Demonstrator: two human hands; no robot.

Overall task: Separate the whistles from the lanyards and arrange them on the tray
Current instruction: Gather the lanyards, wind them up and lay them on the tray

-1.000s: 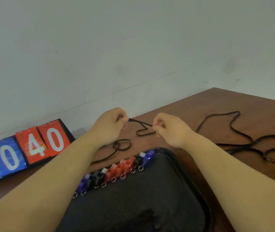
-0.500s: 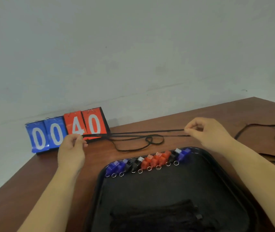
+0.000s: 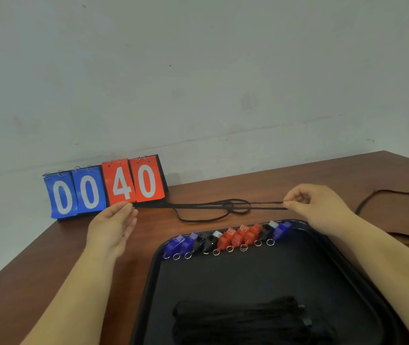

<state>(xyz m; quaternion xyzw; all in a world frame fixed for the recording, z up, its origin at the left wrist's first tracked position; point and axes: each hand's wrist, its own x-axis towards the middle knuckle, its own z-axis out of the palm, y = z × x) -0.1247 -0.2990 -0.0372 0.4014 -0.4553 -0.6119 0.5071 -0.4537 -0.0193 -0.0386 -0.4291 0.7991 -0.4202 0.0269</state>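
Observation:
A black lanyard [image 3: 208,206] lies stretched in long loops across the brown table, just behind the black tray [image 3: 363,277]. My right hand [image 3: 318,207] pinches its right end between thumb and fingers. My left hand [image 3: 112,225] is at its left end with the fingers straightened and the palm showing, not closed on the cord. Along the tray's far edge runs a row of several blue, black and red whistles [image 3: 226,239], each with a small metal ring. A bundle of black lanyards [image 3: 243,319] lies in the near part of the tray.
A flip scoreboard [image 3: 103,188] reading 00 40 stands against the wall at the back left, just behind my left hand. More loose black lanyards [image 3: 397,197] lie on the table at the right. The table's left edge runs diagonally past my left forearm.
My hands drew apart and pulled the lanyard out long over the table. My left hand has since unfolded from its pinch. The camera view shifted left, showing more of the tray.

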